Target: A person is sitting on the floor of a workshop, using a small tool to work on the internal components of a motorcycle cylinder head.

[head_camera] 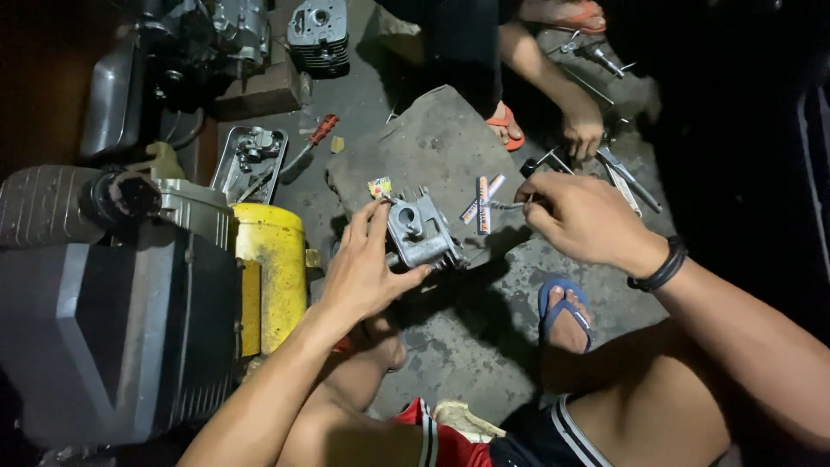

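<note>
Two hands, left hand (pixel 359 272) gripping metal casting (pixel 421 232) (mat's (pixel 432 143) edge), right hand (pixel 579 216) fingers pinching thin tool (pixel 510 206)

A stained grey concrete floor (pixel 467 346) is carrying everything here. A worn grey mat (pixel 432 147) is lying near its middle, with small striped packets (pixel 482 204) sitting on the mat; a red-handled screwdriver (pixel 313 141) and a metal tray of parts (pixel 251 162) are lying just left of the mat. Loose wrenches (pixel 627 177) are resting on the floor to the mat's right, and a yellow-ended generator (pixel 156 303) is standing at the floor's left side.
</note>
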